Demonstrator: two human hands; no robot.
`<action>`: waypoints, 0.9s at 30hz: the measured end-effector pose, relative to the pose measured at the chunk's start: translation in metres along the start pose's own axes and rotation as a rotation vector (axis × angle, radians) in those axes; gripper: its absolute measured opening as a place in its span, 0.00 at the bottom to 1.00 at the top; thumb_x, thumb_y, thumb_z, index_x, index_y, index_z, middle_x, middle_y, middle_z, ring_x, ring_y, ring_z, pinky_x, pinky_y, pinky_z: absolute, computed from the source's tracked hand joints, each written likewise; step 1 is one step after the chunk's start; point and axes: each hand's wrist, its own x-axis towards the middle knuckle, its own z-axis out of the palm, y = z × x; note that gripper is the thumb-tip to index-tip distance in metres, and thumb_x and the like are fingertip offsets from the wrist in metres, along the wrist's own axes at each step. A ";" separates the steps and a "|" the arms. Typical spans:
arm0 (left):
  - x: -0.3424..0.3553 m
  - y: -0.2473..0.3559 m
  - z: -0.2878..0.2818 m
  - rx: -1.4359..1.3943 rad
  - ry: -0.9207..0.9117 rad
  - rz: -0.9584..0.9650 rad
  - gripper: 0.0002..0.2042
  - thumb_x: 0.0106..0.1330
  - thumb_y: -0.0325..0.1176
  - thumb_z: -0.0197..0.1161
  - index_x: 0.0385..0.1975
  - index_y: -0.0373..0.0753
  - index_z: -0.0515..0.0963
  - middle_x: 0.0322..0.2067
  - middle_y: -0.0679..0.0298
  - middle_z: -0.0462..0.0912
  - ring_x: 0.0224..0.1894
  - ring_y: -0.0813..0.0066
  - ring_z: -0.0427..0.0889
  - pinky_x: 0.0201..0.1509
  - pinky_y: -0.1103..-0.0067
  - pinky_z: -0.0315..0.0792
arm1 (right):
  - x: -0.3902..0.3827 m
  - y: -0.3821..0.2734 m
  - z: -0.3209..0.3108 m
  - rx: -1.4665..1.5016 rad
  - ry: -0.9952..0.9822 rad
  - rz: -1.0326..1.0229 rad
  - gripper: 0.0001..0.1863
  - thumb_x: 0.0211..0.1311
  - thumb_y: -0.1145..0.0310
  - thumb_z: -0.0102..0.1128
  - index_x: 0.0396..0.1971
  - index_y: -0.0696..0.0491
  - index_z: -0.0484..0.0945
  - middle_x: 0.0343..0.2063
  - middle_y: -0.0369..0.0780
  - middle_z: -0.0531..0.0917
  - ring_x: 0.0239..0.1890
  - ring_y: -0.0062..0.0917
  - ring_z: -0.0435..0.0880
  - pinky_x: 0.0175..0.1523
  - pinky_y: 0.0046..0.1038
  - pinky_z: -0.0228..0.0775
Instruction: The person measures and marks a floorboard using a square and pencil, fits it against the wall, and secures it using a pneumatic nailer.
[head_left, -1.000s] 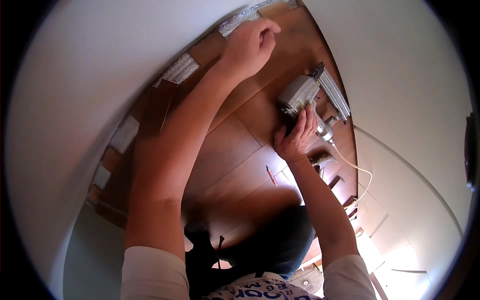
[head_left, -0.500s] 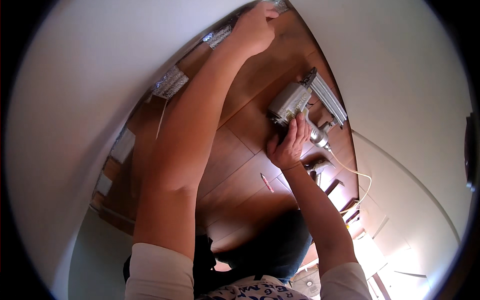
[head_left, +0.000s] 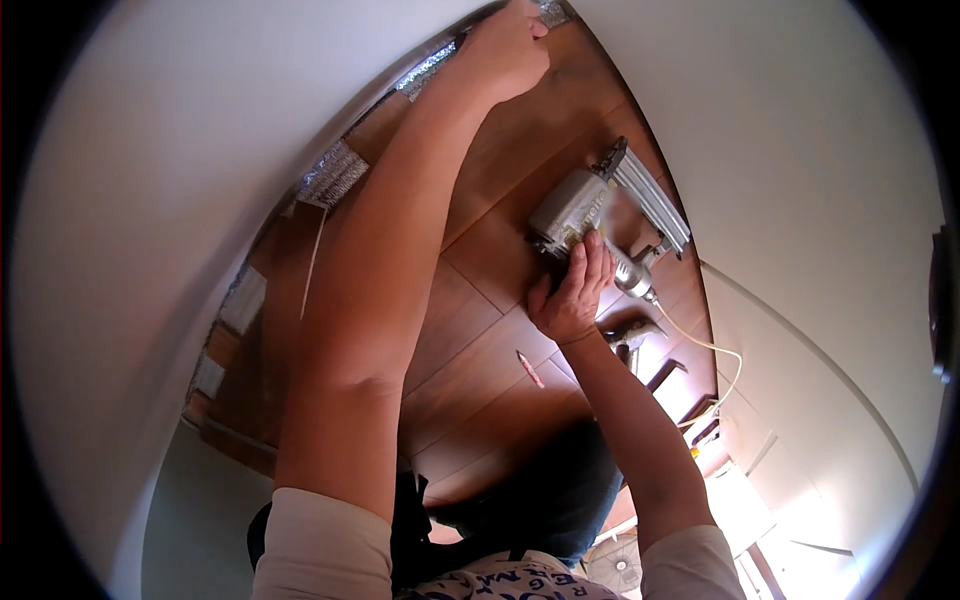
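Note:
My left hand (head_left: 506, 55) reaches to the far end of the floor, by the base of the left wall. Its fingers are curled, and what they hold, if anything, is hidden. My right hand (head_left: 574, 300) leans on the wooden floor (head_left: 460, 345) with its thumb apart. Its fingertips touch the body of a grey pneumatic nail gun (head_left: 572, 212), which lies on its side with its long magazine toward the right wall. A thin pale air hose (head_left: 700, 341) runs from the handle end of the gun.
Strips of silvery foil underlay (head_left: 335, 174) and pale pieces (head_left: 243, 300) show along the left wall's edge. A red and white pencil-like stick (head_left: 530, 369) lies near my knee. Beyond my right forearm are a hammer-like tool (head_left: 632, 335) and dark brackets (head_left: 668, 375). White walls stand on both sides.
My left hand has turned slightly, its fingers more curled. The nail gun and my right hand appear slightly farther left, along with the floor, as the view has shifted a little.

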 end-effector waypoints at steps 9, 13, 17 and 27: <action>-0.031 -0.021 -0.006 0.127 0.052 0.005 0.22 0.69 0.25 0.55 0.64 0.35 0.71 0.57 0.56 0.85 0.56 0.61 0.84 0.62 0.69 0.76 | -0.001 0.001 -0.002 -0.018 -0.011 0.007 0.42 0.54 0.67 0.60 0.70 0.62 0.61 0.70 0.58 0.66 0.69 0.55 0.68 0.73 0.56 0.51; -0.029 -0.010 -0.006 0.092 0.080 0.016 0.23 0.68 0.25 0.57 0.64 0.34 0.71 0.58 0.55 0.84 0.58 0.58 0.83 0.65 0.68 0.75 | 0.002 -0.001 -0.001 -0.002 0.008 0.014 0.41 0.54 0.67 0.61 0.69 0.62 0.62 0.70 0.58 0.67 0.69 0.55 0.68 0.73 0.56 0.51; -0.001 -0.003 -0.002 0.037 0.000 0.053 0.23 0.69 0.27 0.57 0.65 0.33 0.71 0.60 0.53 0.83 0.61 0.57 0.82 0.66 0.68 0.74 | 0.002 -0.002 -0.002 -0.021 -0.015 0.001 0.41 0.54 0.66 0.62 0.69 0.62 0.62 0.70 0.58 0.67 0.69 0.54 0.67 0.74 0.56 0.50; -0.051 0.016 -0.029 0.276 -0.056 -0.181 0.19 0.71 0.31 0.59 0.60 0.35 0.74 0.59 0.53 0.83 0.64 0.49 0.79 0.66 0.61 0.73 | -0.001 0.001 -0.002 -0.010 -0.006 0.014 0.43 0.53 0.66 0.62 0.71 0.62 0.61 0.70 0.58 0.67 0.70 0.54 0.67 0.74 0.56 0.50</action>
